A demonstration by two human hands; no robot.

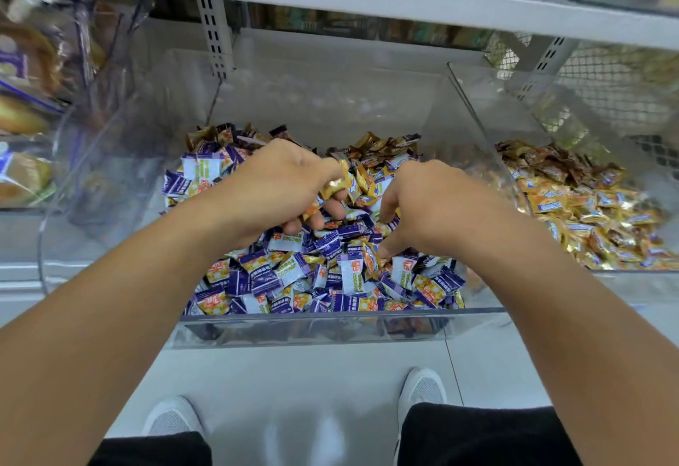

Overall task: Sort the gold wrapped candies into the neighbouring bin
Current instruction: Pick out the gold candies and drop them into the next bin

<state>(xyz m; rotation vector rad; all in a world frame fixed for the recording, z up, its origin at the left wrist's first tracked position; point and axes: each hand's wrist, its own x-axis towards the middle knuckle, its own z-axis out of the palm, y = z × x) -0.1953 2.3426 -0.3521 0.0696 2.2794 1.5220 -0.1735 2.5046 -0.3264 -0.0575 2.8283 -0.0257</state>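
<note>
Both hands work the mixed bin — my left hand grips several gold candies, my right hand pinches another. Gold-candy bin lies just right — nearer my right hand.

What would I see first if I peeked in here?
Two hands digging in a clear bin heaped with purple-and-white candies, right in the middle. The left hand holds several gold wrapped candies; the right hand pokes into the pile. To the right, the neighbouring bin glitters with gold ones.
</note>
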